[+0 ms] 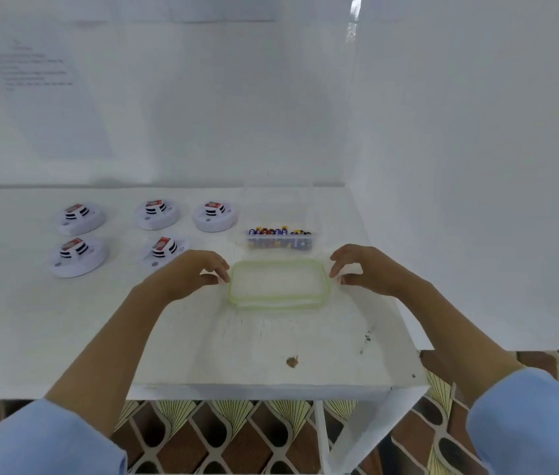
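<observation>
On the white table (pixel 100 330) in front of you, near its front right corner, a clear rectangular plastic lid with a pale green rim (pixel 278 284) lies flat. Your left hand (pixel 192 272) sits at the lid's left short edge and your right hand (pixel 364 269) at its right short edge, so the lid is between them. On both hands the fingers (pixel 218 265) are loosely curved, with the thumb set apart below them, and nothing is gripped. The fingertips come right up to the rim, but you cannot tell whether they touch it. Just behind the lid stands a clear plastic tub of small coloured batteries (pixel 280 240). To your left, well apart from the lid, five round white smoke detectors (pixel 157 214) lie in two rows, each with a red-labelled block on top.
</observation>
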The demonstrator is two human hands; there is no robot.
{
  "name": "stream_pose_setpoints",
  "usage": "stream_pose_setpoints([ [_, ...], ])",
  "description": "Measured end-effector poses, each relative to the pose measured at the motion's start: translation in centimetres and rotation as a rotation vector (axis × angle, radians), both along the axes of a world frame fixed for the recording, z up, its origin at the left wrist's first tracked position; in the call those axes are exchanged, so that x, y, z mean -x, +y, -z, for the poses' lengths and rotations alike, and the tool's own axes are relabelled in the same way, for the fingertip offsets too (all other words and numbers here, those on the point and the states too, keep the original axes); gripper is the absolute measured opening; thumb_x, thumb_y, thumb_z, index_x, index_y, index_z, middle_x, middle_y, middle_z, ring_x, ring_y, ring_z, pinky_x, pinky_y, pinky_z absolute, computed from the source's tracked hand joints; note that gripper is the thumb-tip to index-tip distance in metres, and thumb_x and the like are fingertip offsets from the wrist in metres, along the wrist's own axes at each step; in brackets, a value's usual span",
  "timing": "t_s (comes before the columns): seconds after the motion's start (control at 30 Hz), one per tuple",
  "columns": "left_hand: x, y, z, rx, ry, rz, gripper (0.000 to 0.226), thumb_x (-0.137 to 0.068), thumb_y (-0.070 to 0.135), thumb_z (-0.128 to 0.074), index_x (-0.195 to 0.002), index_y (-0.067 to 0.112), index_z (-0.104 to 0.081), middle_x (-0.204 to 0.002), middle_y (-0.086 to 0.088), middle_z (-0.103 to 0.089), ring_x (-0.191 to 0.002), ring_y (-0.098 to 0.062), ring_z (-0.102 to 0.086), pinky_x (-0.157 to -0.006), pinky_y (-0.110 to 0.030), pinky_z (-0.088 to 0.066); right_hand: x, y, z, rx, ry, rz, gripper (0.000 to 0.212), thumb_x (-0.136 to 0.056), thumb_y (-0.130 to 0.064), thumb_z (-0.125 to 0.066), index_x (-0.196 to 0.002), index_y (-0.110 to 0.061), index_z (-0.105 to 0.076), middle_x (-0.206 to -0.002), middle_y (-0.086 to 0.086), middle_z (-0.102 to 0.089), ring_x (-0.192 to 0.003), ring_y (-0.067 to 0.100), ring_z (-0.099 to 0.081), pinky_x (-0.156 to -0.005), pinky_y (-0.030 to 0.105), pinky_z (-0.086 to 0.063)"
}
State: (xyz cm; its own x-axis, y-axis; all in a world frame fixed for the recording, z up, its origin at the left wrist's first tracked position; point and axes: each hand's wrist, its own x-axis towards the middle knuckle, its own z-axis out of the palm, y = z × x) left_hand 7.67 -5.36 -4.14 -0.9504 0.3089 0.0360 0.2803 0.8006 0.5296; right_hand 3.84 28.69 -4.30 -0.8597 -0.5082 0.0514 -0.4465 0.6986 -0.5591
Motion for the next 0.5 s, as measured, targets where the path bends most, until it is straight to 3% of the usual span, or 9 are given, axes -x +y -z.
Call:
stream_pose_setpoints([
  [0.1,-0.1,0.0,-1.7,-0.2,-0.079,-0.029,0.033,-0.086,-0.002,-0.06,-0.077,0.029,-0.064,-0.083,0.022,-0.068,-0.084,0.002,-0.063,-0.077,-0.009,-0.046,0.3,0.3,-1.4,0.158,-0.074,-0.002,0.016,-0.081,-0.006,-0.068,-0.082,-0.021,-0.065,-0.112,-0.002,-0.061,-0.1,0.016,-0.055,-0.08,0.007,-0.038],
  [0.17,0.1,0.1,-2.7,-0.382,-0.135,-0.077,0.02,-0.088,0.004,-0.06,-0.079,0.022,-0.063,-0.08,0.02,-0.068,-0.082,0.005,-0.061,-0.074,-0.008,-0.044,0.8,0.2,-2.5,0.314,-0.146,0.028,0.019,-0.083,-0.006,-0.065,-0.076,-0.023,-0.059,-0.103,-0.004,-0.063,-0.097,0.017,-0.058,-0.085,0.018,-0.044],
  [0.27,1.4,0.2,-3.9,-0.622,-0.258,-0.093,0.007,-0.084,0.011,-0.057,-0.084,0.017,-0.057,-0.085,0.005,-0.064,-0.086,-0.009,-0.06,-0.084,-0.028,-0.043,1.9,-0.3,-3.8,0.545,-0.227,0.048,0.023,-0.086,0.005,-0.056,-0.074,-0.014,-0.054,-0.08,-0.005,-0.062,-0.082,0.015,-0.057,-0.082,0.027,-0.046],
  [0.37,4.3,0.8,-4.8,-0.808,-0.242,-0.185,0.014,-0.087,0.007,-0.055,-0.09,0.02,-0.057,-0.077,0.007,-0.066,-0.075,-0.013,-0.062,-0.079,-0.031,-0.052,4.0,-1.3,-5.3,0.746,-0.325,0.074,0.024,-0.088,0.01,-0.048,-0.077,-0.012,-0.05,-0.079,0.001,-0.069,-0.07,0.018,-0.059,-0.07,0.029,-0.051],
  [0.5,8.9,1.7,-6.0,-0.94,-0.159,-0.247,0.03,-0.093,-0.001,-0.045,-0.112,0.022,-0.047,-0.081,-0.005,-0.057,-0.064,-0.015,-0.057,-0.062,-0.024,-0.057,7.7,-3.3,-6.6,0.891,-0.314,0.239,0.012,-0.089,-0.002,-0.055,-0.094,-0.013,-0.053,-0.084,0.012,-0.069,-0.049,0.016,-0.057,-0.058,0.027,-0.054],
])
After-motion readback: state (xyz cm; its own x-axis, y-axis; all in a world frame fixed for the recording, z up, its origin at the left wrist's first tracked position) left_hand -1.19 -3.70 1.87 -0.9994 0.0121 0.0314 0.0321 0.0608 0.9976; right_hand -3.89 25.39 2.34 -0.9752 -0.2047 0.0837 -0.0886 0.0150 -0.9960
